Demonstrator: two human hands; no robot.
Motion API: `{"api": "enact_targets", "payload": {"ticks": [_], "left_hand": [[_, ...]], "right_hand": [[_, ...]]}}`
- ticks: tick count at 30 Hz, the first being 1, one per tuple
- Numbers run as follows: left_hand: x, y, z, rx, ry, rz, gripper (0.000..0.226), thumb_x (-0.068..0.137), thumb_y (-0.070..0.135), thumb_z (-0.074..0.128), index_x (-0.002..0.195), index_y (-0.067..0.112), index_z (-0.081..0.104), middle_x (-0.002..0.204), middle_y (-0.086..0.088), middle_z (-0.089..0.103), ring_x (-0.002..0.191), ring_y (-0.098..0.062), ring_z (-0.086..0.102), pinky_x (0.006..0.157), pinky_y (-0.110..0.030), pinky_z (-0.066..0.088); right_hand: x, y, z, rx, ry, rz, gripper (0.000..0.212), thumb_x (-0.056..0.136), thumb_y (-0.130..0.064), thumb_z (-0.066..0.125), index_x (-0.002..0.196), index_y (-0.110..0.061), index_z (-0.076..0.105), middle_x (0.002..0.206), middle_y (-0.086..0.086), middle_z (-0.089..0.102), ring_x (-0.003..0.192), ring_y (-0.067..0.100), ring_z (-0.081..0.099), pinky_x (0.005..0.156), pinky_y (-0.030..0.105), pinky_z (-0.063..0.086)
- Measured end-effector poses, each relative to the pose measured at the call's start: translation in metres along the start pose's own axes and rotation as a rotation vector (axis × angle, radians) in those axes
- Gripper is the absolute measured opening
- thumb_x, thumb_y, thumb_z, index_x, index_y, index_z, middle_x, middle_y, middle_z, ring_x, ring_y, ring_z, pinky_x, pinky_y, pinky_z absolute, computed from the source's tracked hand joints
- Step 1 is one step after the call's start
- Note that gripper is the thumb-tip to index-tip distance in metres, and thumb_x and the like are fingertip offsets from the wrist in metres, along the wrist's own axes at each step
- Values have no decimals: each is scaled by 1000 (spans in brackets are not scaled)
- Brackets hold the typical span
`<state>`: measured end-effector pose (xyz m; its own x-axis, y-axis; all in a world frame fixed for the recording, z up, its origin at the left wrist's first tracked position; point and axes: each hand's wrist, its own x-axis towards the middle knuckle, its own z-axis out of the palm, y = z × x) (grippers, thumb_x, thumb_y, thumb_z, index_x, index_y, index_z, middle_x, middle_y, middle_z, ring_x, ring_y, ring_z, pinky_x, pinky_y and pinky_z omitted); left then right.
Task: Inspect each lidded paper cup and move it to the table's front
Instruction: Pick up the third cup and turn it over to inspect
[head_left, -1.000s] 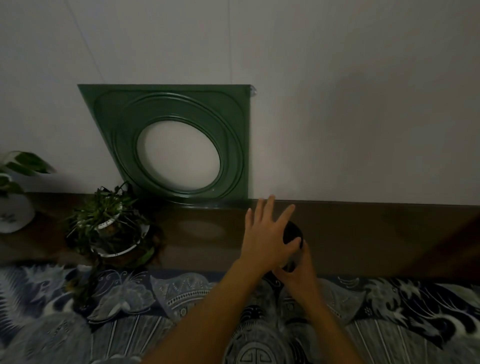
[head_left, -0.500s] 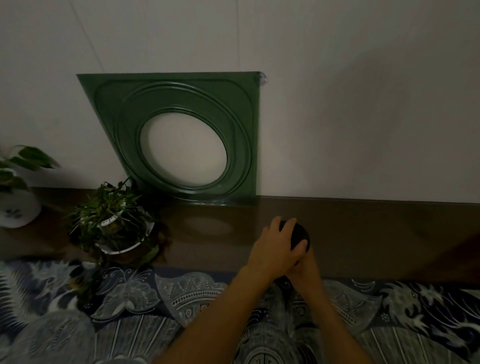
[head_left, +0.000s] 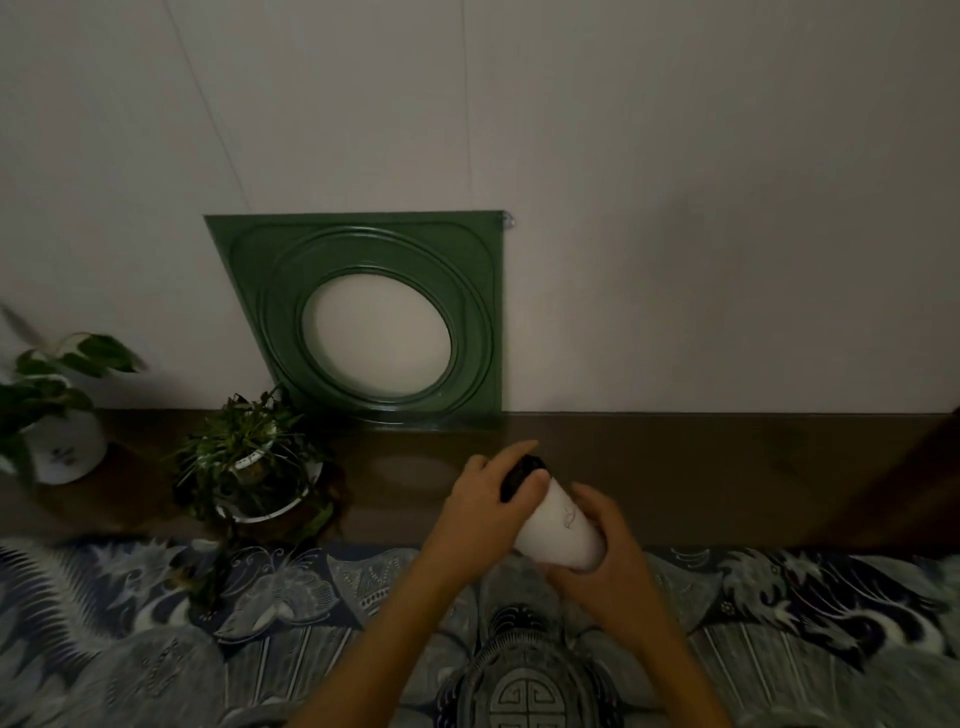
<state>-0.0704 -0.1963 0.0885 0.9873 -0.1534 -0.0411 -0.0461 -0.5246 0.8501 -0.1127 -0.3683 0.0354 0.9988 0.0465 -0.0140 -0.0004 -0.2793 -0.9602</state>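
Note:
A white paper cup (head_left: 558, 525) with a black lid (head_left: 519, 475) is held tilted above the table, its lid pointing up and to the left, away from me. My left hand (head_left: 488, 512) curls over the lid end, with the thumb across the lid's rim. My right hand (head_left: 605, 556) grips the cup's lower body and base from the right. A small dark mark shows on the cup's side. No other cup is in view.
A dark brown table (head_left: 727, 467) runs along a pale wall, and a patterned blue cloth (head_left: 156, 639) covers its front part. A green square frame with a round hole (head_left: 374, 322) leans on the wall. Two potted plants (head_left: 254, 467) (head_left: 57, 415) stand at the left.
The cup stood upright on the table with my left hand coming down on its lid. Now both hands have lifted it and tipped it over, showing its white side.

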Motion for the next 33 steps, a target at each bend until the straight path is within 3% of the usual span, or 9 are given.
{"api": "enact_targets", "payload": {"ticks": [2,5,7,12,17,20,24,28,33], "left_hand": [[-31,14,-15,-72,22,32,55,81,68,43,131,48,51,120,2,55,108,-9,56,81,-16,43],[-79,32,-31,-226,36,46,54,77,69,41,120,42,59,119,2,61,104,-8,60,86,-24,52],[-107,45,-40,-326,41,65,53,78,66,41,115,35,62,112,3,66,96,-7,63,82,-24,54],[-156,78,-54,-486,92,102,38,75,62,43,96,43,68,98,9,72,86,-11,68,75,-39,58],[-197,109,-66,-567,172,198,33,78,54,47,92,43,74,103,3,75,95,-19,69,84,-41,55],[-223,122,-74,-582,185,252,35,82,51,46,97,39,75,107,-1,75,103,-27,69,93,-53,54],[-249,132,-78,-640,176,258,38,85,55,44,98,35,74,107,-7,75,103,-35,68,91,-62,53],[-264,136,-78,-649,196,258,39,84,56,44,95,34,75,106,-9,75,101,-38,68,90,-66,51],[-276,136,-76,-607,193,310,39,86,51,43,100,31,73,108,-10,73,102,-39,65,89,-67,50]], "right_hand": [[-26,-28,-6,-18,-8,-54,87,66,-18,90,134,-38,40,129,-23,48,107,-20,51,77,7,50],[-67,-63,-12,-80,39,-149,86,52,-50,86,125,-50,41,125,-38,47,111,-21,47,81,5,47],[-94,-81,-14,-125,72,-213,82,51,-58,80,123,-51,44,122,-48,47,114,-18,47,84,2,44],[-148,-122,-16,-221,171,-434,65,62,-53,81,120,-38,55,126,-29,51,114,-10,51,87,3,42],[-195,-163,-16,-381,226,-589,73,66,-60,75,128,-29,52,125,-17,53,118,-17,44,94,2,37],[-220,-184,-18,-453,212,-622,81,67,-74,68,132,-28,51,127,-10,57,114,-11,48,97,2,37],[-244,-202,-18,-564,252,-651,80,65,-69,72,132,-29,55,127,-9,63,107,2,58,91,10,46],[-260,-208,-14,-534,249,-610,75,68,-68,70,133,-34,52,126,-13,63,105,-3,57,91,8,46],[-272,-210,-13,-406,223,-499,71,64,-66,71,130,-45,53,122,-33,54,109,-12,53,81,4,46]]}}
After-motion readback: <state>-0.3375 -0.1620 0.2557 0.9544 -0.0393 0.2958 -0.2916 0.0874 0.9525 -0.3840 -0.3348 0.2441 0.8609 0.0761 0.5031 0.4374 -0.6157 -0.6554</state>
